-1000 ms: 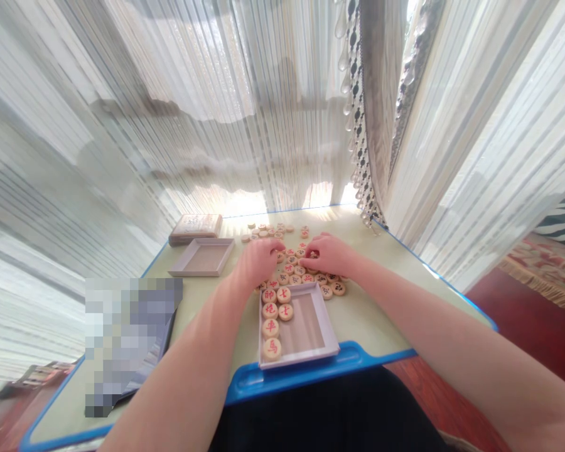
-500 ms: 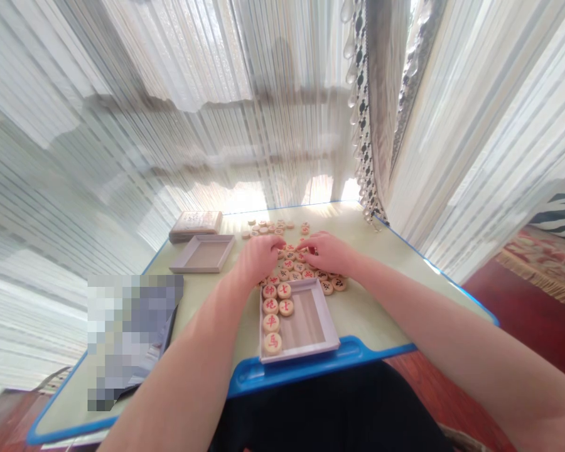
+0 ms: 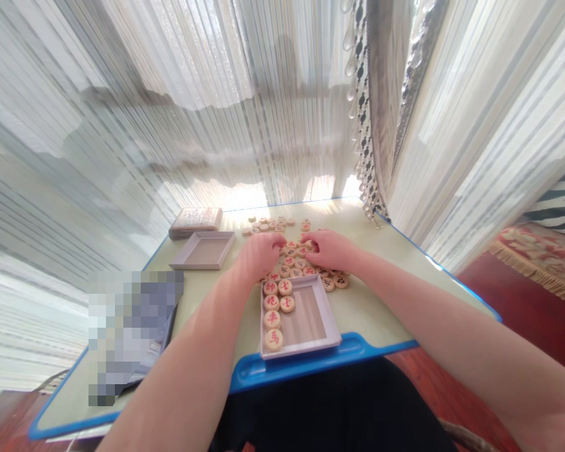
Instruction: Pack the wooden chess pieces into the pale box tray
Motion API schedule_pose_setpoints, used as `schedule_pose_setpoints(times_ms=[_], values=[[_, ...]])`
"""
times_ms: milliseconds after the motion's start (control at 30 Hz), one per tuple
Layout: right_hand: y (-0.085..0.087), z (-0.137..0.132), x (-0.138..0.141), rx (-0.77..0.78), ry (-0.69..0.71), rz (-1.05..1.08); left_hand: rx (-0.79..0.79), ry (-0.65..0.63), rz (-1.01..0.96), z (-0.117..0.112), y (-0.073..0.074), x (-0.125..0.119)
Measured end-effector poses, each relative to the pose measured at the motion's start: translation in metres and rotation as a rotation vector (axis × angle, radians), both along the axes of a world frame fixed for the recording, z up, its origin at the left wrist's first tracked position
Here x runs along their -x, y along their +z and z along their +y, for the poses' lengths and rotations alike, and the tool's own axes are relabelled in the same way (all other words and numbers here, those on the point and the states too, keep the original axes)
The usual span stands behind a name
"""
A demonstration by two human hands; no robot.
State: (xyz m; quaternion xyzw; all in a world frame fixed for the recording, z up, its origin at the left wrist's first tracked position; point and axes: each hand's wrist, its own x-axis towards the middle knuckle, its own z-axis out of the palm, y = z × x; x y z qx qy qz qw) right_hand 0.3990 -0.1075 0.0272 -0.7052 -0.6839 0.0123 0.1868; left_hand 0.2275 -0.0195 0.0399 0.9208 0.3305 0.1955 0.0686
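Note:
Round wooden Chinese chess pieces (image 3: 297, 272) with red or black characters lie in a loose cluster mid-table. My left hand (image 3: 262, 253) rests at the cluster's left edge, its fingers curved over the pieces and a gap showing by the thumb. From the right, my right hand (image 3: 333, 250) reaches into the same pieces, thumb and forefinger apart. Both palms face down, and some fingertips are hidden. Nearest me stands a shallow open box (image 3: 330, 314). Several red-character pieces (image 3: 274, 339) fill its left column, and two more start a second column.
Further pieces (image 3: 263, 226) are scattered at the back. On the left are an empty shallow box half (image 3: 208, 251), a closed flat box (image 3: 196, 221) and a blurred-out item (image 3: 139, 336). The table has a blue rim (image 3: 306, 365). String curtains (image 3: 263, 125) hang behind it.
My right hand's fingers have bent inward, and the gap between thumb and forefinger looks rounder. My left hand has barely moved. The pieces in the near box are unchanged.

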Motion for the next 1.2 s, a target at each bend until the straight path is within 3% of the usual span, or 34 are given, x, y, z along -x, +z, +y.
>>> schedule_pose_setpoints(times_ms=[267, 633, 833, 1000, 1100, 1200], values=[[-0.001, 0.001, 0.001, 0.034, -0.089, -0.043, -0.008, -0.009, 0.022, -0.004, 0.002, -0.001], [0.001, 0.000, 0.000, -0.022, -0.076, 0.016, -0.034, -0.008, 0.024, -0.002, 0.005, -0.001], [0.013, -0.008, 0.001, -0.188, 0.068, 0.100, -0.114, 0.027, 0.040, -0.003, 0.013, 0.003], [0.032, -0.035, 0.022, -0.238, 0.080, 0.228, -0.200, 0.036, -0.098, -0.002, 0.012, 0.009], [0.029, -0.055, 0.042, -0.247, 0.159, 0.305, -0.212, 0.052, -0.160, -0.004, 0.012, 0.008], [0.013, -0.067, 0.057, -0.313, 0.248, 0.342, -0.176, 0.092, -0.296, -0.011, 0.017, 0.002]])
